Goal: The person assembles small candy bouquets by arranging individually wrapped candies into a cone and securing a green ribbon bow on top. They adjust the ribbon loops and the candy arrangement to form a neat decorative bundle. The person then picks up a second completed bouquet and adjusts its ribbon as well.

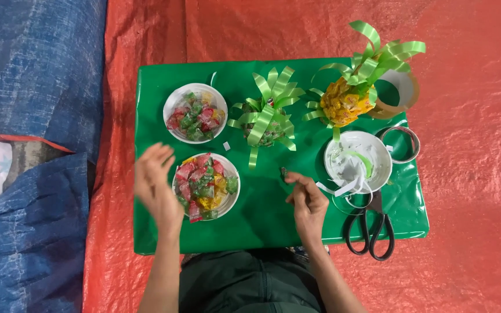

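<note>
Board (262, 220): lies on the tarp (471, 174), before the person.
Far-left bowl (195, 113): sweets in it.
Near-left bowl (206, 186): just before that one, sweets in it.
Ribbon bundle (266, 116): middle, right of the far-left bowl.
Pineapple (349, 98): far right, tape roll (404, 93) behind it.
Right bowl (358, 162): before the pineapple, strips in it.
Scissors (372, 226): before the right bowl.
Left hand (156, 188): left of the near-left bowl.
Right hand (307, 203): between the near-left bowl and the scissors.
</note>
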